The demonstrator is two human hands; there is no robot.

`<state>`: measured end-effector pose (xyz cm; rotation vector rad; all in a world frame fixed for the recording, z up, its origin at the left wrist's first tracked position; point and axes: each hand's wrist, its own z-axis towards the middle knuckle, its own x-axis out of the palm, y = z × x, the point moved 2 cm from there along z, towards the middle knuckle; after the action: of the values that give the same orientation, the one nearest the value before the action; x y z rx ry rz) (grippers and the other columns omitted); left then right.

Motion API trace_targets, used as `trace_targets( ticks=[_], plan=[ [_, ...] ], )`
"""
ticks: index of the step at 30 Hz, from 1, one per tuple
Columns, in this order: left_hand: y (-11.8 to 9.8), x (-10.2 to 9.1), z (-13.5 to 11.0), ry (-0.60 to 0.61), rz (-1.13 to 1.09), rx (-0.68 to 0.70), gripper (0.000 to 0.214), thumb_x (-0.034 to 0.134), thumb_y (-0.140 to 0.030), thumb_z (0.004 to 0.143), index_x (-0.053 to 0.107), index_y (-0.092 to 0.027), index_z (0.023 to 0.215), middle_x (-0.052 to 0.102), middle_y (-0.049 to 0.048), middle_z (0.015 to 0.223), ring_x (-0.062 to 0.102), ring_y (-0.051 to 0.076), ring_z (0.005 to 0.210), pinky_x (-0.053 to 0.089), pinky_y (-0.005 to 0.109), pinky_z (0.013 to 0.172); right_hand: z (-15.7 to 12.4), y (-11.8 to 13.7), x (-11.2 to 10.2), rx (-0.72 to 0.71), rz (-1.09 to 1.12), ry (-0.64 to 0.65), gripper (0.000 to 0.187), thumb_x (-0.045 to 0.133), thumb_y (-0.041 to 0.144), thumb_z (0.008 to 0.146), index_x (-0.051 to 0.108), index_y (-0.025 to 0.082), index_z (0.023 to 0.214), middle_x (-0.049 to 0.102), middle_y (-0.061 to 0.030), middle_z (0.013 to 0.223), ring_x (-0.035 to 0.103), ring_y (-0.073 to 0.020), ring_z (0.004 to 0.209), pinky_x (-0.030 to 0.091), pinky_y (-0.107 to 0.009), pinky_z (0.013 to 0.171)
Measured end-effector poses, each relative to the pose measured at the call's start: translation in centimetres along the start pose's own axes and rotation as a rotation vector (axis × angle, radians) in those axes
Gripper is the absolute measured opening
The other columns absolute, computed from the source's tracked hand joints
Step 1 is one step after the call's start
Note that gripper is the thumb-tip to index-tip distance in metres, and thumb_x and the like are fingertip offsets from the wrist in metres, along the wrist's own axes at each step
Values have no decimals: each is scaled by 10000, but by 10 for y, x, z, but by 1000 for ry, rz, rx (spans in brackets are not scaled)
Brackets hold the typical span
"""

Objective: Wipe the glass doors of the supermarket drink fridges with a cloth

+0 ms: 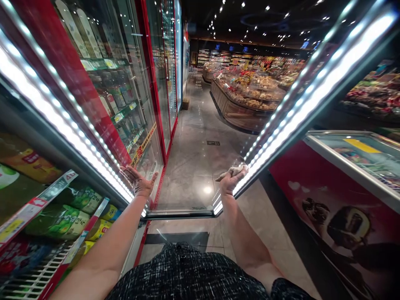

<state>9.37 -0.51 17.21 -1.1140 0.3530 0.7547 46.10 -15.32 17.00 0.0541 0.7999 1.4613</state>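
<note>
I face an open glass fridge door (193, 166) and see the aisle through it. My left hand (137, 181) lies flat on the glass near its left lit edge, open with the fingers spread. At the door's right lit edge (281, 125), my right hand (230, 181) is closed on a crumpled white cloth (236, 170) and presses it against the frame. The door's lower rail (184, 214) runs between my two forearms.
Fridge shelves (46, 216) with green and yellow drink packs stand at my left. More glass-doored coolers (156, 83) line the left side of the aisle. A red chest freezer (350, 175) is at my right. Food display counters (246, 100) stand beyond on the tiled floor (193, 150).
</note>
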Motion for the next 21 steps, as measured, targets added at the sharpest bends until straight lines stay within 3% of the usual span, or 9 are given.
trace_targets(
  ticks=[4,7,11,15,19,21],
  plan=[
    [-1,7,-4,-19,-5,-2,1327,507,-843,779,-6,58,1606,-124,299,1687,-187,398,1568,9,611,1279,-13,-4,-10,74,-26,-138,654,345,125,958,185,56,1588,341,-295,1563,372,-332,1480,322,-590,1200],
    [-3,12,-7,-9,-19,4,1292,481,-816,816,-34,75,1597,-133,324,1675,-203,390,1565,7,596,1279,-15,-6,-25,46,-59,-172,605,424,132,930,361,93,1530,374,-275,1551,363,-347,1481,370,-620,1163],
    [-10,14,-10,2,-25,30,1205,466,-762,862,-1,65,1603,-131,321,1675,-235,368,1561,-2,592,1274,15,-19,-64,-123,-178,-218,410,470,185,986,594,185,1377,542,-191,1445,479,-312,1391,430,-560,1137],
    [-15,13,-12,8,-36,25,1134,471,-730,878,70,32,1615,-91,309,1684,-186,380,1575,4,618,1263,35,-51,-94,-279,-407,-190,410,449,150,1007,638,179,1371,581,-163,1443,376,-336,1482,352,-594,1192],
    [-16,10,-13,31,-16,8,1096,509,-663,888,68,24,1620,-68,307,1686,-162,378,1581,11,610,1262,-3,-81,-95,-386,-498,-9,498,395,83,993,575,164,1451,607,-157,1427,349,-310,1499,320,-575,1221],
    [-17,7,-14,50,16,7,1073,547,-596,896,56,27,1619,-72,321,1680,-145,376,1585,42,603,1263,-25,-87,-93,-439,-485,-10,526,409,81,982,539,177,1482,593,-151,1432,361,-298,1489,340,-549,1216]
  ],
)
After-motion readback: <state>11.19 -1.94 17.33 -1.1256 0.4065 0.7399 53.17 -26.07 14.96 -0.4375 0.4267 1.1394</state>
